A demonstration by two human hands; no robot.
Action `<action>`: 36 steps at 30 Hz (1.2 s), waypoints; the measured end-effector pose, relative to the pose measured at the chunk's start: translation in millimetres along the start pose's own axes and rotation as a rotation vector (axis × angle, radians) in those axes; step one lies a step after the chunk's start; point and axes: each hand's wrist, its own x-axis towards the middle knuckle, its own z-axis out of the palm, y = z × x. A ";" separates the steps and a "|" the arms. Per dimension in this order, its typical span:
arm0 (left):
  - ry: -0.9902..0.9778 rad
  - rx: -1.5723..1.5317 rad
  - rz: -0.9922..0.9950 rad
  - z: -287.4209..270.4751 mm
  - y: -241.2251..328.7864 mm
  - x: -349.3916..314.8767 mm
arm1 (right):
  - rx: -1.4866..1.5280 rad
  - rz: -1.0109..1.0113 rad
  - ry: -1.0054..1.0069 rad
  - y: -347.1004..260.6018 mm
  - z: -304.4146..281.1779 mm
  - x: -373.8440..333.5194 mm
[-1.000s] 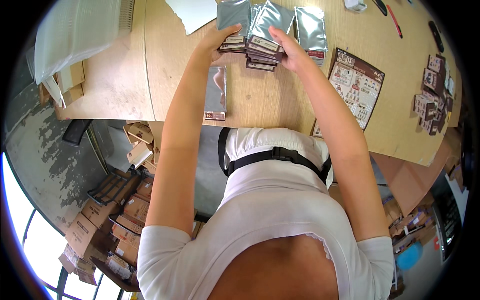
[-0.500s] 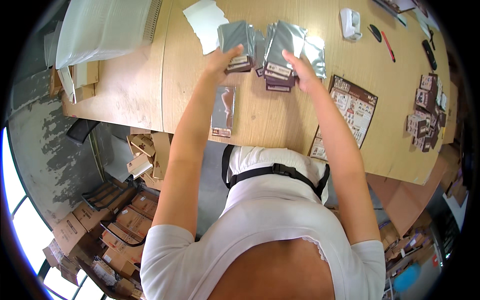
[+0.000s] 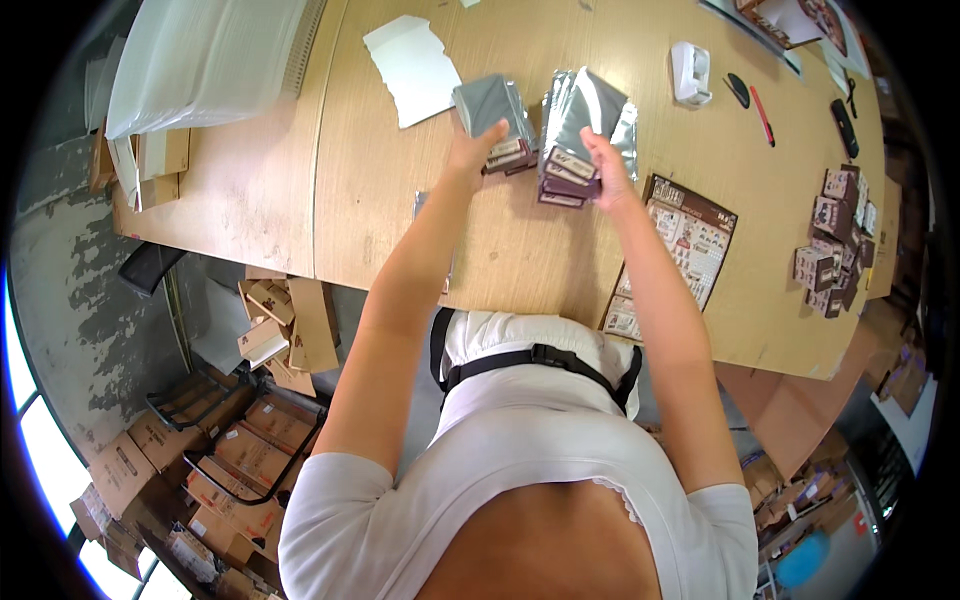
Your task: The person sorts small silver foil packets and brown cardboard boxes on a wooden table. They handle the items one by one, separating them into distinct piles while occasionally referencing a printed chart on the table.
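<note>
My left hand [image 3: 474,150] is closed on a stack of silvery packets [image 3: 490,105] with dark brown, labelled lower ends. A second, thicker stack of silvery packets [image 3: 590,105] fans out slightly in my right hand [image 3: 610,172], whose thumb lies on top. A narrow gap separates the two stacks above the table. Under my left forearm, a single flat packet [image 3: 448,280] lies near the table's front edge, mostly hidden. To the right of the right stack is a brown and white printed sheet [image 3: 692,235], partly covered by my right forearm.
A torn white paper [image 3: 410,72] lies beyond my left hand. At right are a white tape dispenser [image 3: 691,73], a red pen-like tool [image 3: 762,115], a black cutter [image 3: 844,128] and several small brown boxes [image 3: 832,215]. Stacked clear plastic sleeves [image 3: 205,65] occupy the far left.
Both stacks have come slightly nearer to me, and the left one has moved right, closer to the other. My left forearm now covers most of the single packet.
</note>
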 end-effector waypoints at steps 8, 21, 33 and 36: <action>0.128 0.745 0.150 -1.0 -24.4 15.0 | 0.376 0.128 -0.343 34.2 -4.2 48.1; 0.079 1.041 0.286 -50.7 -8.5 31.0 | -0.200 -0.105 -0.104 35.1 3.3 17.8; 0.159 1.388 0.478 -38.2 3.4 23.1 | -0.828 -0.600 0.433 38.7 28.2 -6.9; 0.289 1.436 0.688 -18.1 9.9 -8.3 | -0.763 -0.663 0.341 44.1 18.7 -21.7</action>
